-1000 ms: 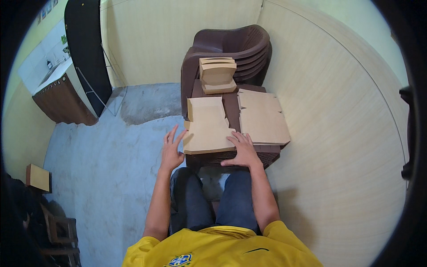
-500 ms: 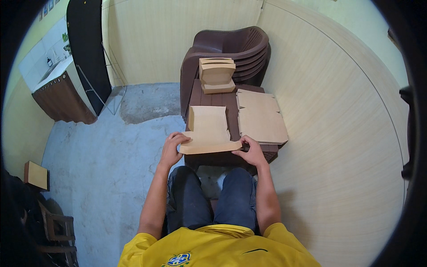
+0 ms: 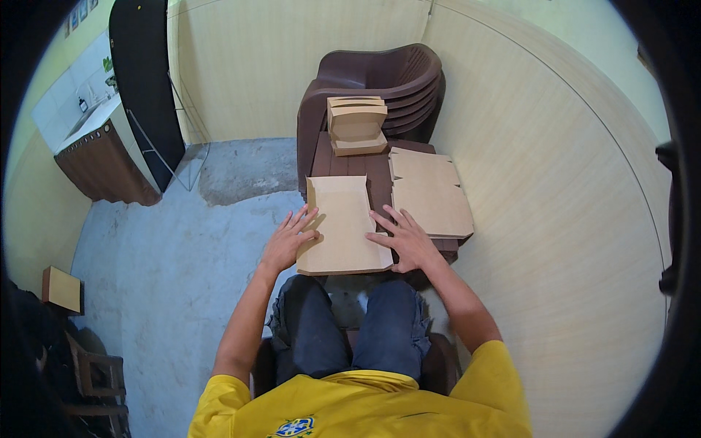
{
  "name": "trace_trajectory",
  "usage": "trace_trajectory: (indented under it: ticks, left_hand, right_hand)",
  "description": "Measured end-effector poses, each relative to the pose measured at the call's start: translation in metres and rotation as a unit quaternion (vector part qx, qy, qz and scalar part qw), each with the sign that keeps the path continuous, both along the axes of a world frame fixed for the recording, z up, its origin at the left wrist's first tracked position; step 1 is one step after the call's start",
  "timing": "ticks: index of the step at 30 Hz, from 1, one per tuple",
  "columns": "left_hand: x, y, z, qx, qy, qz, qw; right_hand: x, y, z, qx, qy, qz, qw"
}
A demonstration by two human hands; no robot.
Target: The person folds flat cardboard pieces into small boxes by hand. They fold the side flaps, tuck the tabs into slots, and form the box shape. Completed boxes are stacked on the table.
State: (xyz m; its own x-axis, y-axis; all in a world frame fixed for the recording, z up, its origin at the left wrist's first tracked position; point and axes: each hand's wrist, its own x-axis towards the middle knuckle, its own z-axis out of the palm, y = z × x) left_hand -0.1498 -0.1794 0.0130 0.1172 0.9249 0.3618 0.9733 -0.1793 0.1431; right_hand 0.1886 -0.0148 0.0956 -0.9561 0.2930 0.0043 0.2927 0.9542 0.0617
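Note:
A partly folded cardboard box lies before me on the brown stacked chairs, its far left side wall standing up and its near panel spread flat over the seat's front edge. My left hand rests at the box's left edge with fingers apart, the fingertips touching the cardboard. On the opposite edge lies my right hand, fingers spread, the thumb and fingertips over the side flap. Neither hand grips anything.
Flat cardboard blanks are stacked at the right. Folded boxes stand toward the back of the stacked brown chairs. A pale panelled wall rises on the right, and a curtained sink counter is far left.
The near panel, raised by both hands before, now lies flatter toward me. Both hands have let go of its corners, spread their fingers and settled along the box's sides.

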Motion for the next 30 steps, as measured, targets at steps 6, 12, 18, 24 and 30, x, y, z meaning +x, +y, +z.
trace_trajectory:
  ticks: [6, 12, 18, 24, 30]
  left_hand:
    - [-0.002, 0.001, 0.009, -0.008, 0.010, -0.024, 1.000]
    - [-0.011, -0.005, 0.005, -0.017, -0.006, 0.022, 1.000]
    - [-0.016, -0.008, -0.013, -0.014, -0.051, 0.023, 0.998]
    - [-0.015, -0.006, -0.017, 0.005, -0.063, 0.033, 0.997]
    - [-0.017, 0.013, -0.020, 0.069, -0.249, 0.051, 0.965]
  right_hand:
    - [-0.017, 0.027, 0.008, 0.070, -0.074, 0.084, 0.991]
    - [-0.025, 0.046, -0.024, 0.099, -0.057, 0.079, 0.990]
    - [-0.016, 0.056, -0.050, 0.025, 0.024, 0.059, 0.998]
    - [-0.012, 0.056, -0.060, 0.027, 0.062, 0.072, 0.995]
    - [-0.026, 0.061, -0.080, -0.201, 0.229, -0.096, 0.948]
